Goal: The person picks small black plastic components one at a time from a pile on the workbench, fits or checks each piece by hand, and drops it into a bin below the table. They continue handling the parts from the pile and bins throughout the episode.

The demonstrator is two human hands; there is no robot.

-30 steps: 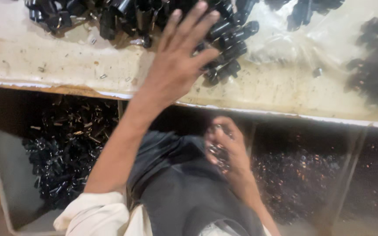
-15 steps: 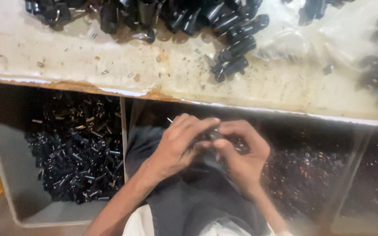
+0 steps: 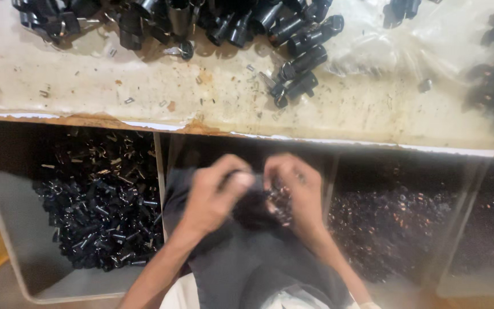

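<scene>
Comparing with one second ago, the left hand (image 3: 215, 197) has been withdrawn from the black tubular parts (image 3: 301, 60) at the far edge of the worktop (image 3: 87, 86) and brought against the right hand (image 3: 293, 191) over the lap. Both hands are closed together on a small dark part (image 3: 258, 191), blurred; assembly work below the near edge is inferred.

We see a small assembly workshop, a stained, chipped worktop (image 3: 144, 86) strewn with black plastic tubes (image 3: 301, 57), clear bins (image 3: 87, 286) below it heaped with small black parts (image 3: 98, 212).
</scene>
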